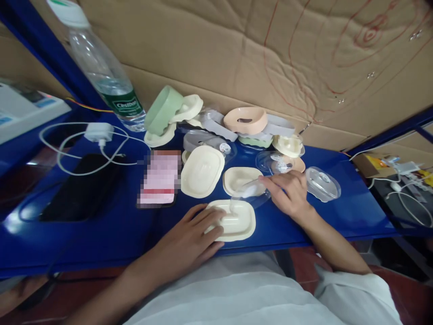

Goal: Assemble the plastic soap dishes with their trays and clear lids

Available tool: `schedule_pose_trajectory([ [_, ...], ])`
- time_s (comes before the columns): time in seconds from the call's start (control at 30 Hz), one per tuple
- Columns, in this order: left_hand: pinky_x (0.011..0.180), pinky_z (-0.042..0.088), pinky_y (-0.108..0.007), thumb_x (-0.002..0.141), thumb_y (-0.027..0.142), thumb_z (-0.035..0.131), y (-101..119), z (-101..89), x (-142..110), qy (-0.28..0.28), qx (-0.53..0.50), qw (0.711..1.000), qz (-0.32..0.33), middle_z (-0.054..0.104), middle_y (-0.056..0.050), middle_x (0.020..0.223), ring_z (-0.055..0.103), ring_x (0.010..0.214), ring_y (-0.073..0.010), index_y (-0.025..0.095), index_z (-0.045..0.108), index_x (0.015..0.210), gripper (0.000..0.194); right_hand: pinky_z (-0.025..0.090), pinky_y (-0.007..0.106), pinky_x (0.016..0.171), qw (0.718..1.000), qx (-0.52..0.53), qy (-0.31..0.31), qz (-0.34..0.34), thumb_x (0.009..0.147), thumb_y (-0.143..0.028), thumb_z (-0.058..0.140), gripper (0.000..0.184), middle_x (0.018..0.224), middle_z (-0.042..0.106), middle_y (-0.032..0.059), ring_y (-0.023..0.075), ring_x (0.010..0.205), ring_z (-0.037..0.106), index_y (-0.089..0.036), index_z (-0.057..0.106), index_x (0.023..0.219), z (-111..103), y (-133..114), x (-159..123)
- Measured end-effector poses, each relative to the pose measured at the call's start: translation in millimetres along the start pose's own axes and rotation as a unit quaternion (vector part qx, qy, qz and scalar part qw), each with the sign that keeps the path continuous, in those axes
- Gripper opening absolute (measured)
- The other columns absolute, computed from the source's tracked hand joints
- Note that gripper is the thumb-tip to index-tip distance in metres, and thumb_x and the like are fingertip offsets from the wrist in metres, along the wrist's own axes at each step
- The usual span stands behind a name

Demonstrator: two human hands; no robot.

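Near the front edge of the blue table, my left hand (199, 234) rests palm down with its fingers spread over the left side of a cream oval plastic dish (241, 221). My right hand (289, 192) pinches the edge of a clear plastic lid (255, 198), which is tilted and partly over that dish. Behind the lid lies a second cream dish (233, 178), partly covered by it. To its left, a larger cream oval piece (203, 171) leans on other parts. Another clear lid (323, 184) lies right of my right hand.
Green, grey, peach and cream plastic parts (245, 119) are piled against the cardboard wall (216, 49). A phone (160, 178), a water bottle (115, 85), a white charger (99, 132) with looped cable and a black device (84, 187) occupy the left side.
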State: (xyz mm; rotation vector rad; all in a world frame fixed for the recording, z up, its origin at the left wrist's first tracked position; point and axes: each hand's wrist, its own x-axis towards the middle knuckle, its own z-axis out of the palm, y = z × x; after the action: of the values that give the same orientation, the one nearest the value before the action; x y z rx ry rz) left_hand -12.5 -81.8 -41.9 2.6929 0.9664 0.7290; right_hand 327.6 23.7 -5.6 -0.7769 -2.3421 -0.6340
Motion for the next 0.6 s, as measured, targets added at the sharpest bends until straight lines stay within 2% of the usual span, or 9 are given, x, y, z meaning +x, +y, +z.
schedule_pose_trajectory([
  [0.13,0.122,0.053,-0.052,0.109,0.023,0.066,0.5,-1.4,0.0,-0.003,0.007,1.000,0.008,0.071,-0.013,0.145,0.068,0.137,-0.0301,0.021,0.065,0.112,0.004,0.064,0.055,0.100,0.999,0.037,0.000,-0.010,0.105,-0.018,0.069,0.063,0.116,0.082,0.0073,0.0308,0.106,0.078,-0.041,0.057,0.163,4.0,-9.7,9.9],
  [0.27,0.112,0.063,-0.051,0.106,0.024,0.071,0.5,3.4,-5.5,0.040,0.011,0.999,-0.023,0.066,-0.017,0.143,0.069,0.135,-0.0349,0.019,0.064,0.118,0.014,0.067,0.049,0.095,0.984,0.117,0.024,-0.133,0.102,-0.017,0.072,0.043,0.109,0.081,0.0049,0.0284,0.113,0.078,-0.035,0.074,0.141,-9.8,-16.6,19.9],
  [0.37,0.099,0.069,-0.043,0.107,0.031,0.071,0.5,7.1,-9.5,0.072,-0.004,0.994,-0.077,0.062,-0.019,0.142,0.074,0.124,-0.0325,0.018,0.062,0.126,0.025,0.066,0.042,0.086,0.971,0.133,0.028,-0.199,0.100,-0.016,0.075,0.029,0.104,0.081,0.0029,0.0243,0.109,0.077,-0.034,0.080,0.123,-15.6,-27.2,23.7],
  [0.43,0.097,0.070,-0.043,0.108,0.035,0.070,0.3,7.9,-10.3,0.074,-0.006,0.994,-0.084,0.059,-0.020,0.146,0.074,0.125,-0.0326,0.018,0.060,0.133,0.032,0.064,0.038,0.080,0.970,0.127,0.020,-0.207,0.102,-0.019,0.074,0.027,0.103,0.081,0.0006,0.0209,0.100,0.076,-0.037,0.080,0.121,-13.2,-33.7,25.9],
  [0.5,0.101,0.070,-0.048,0.110,0.038,0.068,0.1,7.9,-9.9,0.072,0.007,0.995,-0.073,0.056,-0.022,0.153,0.070,0.133,-0.0356,0.018,0.057,0.143,0.040,0.062,0.034,0.074,0.972,0.117,-0.001,-0.202,0.105,-0.019,0.070,0.029,0.102,0.081,-0.0006,0.0182,0.093,0.075,-0.038,0.079,0.126,-8.2,-38.5,28.4],
  [0.6,0.108,0.067,-0.054,0.112,0.040,0.065,-0.5,7.9,-9.4,0.069,0.017,0.995,-0.064,0.050,-0.024,0.164,0.064,0.145,-0.0386,0.020,0.050,0.158,0.052,0.060,0.034,0.076,0.973,0.155,-0.031,-0.168,0.107,-0.013,0.064,0.033,0.094,0.079,0.0017,0.0185,0.090,0.073,-0.029,0.076,0.134,-2.7,-41.8,31.7],
])
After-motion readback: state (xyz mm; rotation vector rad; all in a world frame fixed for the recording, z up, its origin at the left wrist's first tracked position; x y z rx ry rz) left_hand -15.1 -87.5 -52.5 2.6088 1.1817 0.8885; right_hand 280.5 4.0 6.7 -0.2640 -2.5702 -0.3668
